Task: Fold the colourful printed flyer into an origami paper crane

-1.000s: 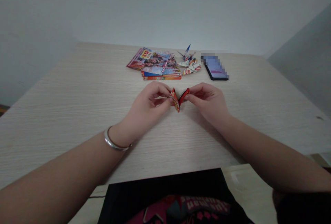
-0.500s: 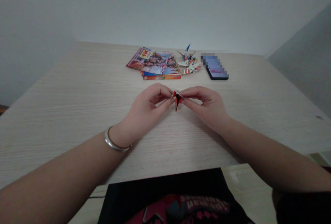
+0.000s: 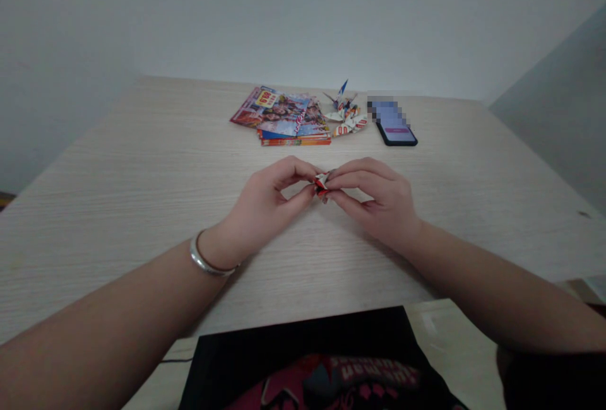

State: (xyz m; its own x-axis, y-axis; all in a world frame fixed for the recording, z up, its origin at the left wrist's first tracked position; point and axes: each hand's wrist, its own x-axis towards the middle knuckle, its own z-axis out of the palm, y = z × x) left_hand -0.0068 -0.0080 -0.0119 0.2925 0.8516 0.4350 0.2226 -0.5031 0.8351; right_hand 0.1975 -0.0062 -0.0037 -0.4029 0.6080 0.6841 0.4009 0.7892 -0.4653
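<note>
A small folded piece of printed paper point(image 3: 321, 183), red and white, is held between my two hands above the table. My left hand point(image 3: 272, 195) pinches its left side between thumb and fingertips; a silver bangle point(image 3: 208, 262) circles that wrist. On the other side, my right hand point(image 3: 376, 199) grips the paper with thumb below and fingers above. The fingertips cover much of the paper, so its full shape is hidden.
Beyond my hands lies a stack of printed sheets point(image 3: 288, 113). Several folded paper cranes point(image 3: 348, 117) rest beside it. Right of them is a phone point(image 3: 398, 132) with its screen lit. Behind the pale wooden table point(image 3: 142, 164) stands a wall.
The folded paper has turned: its open downward point no longer shows, and a compact white-and-red side does. My right fingers have shifted further over it. The phone screen shows a different picture.
</note>
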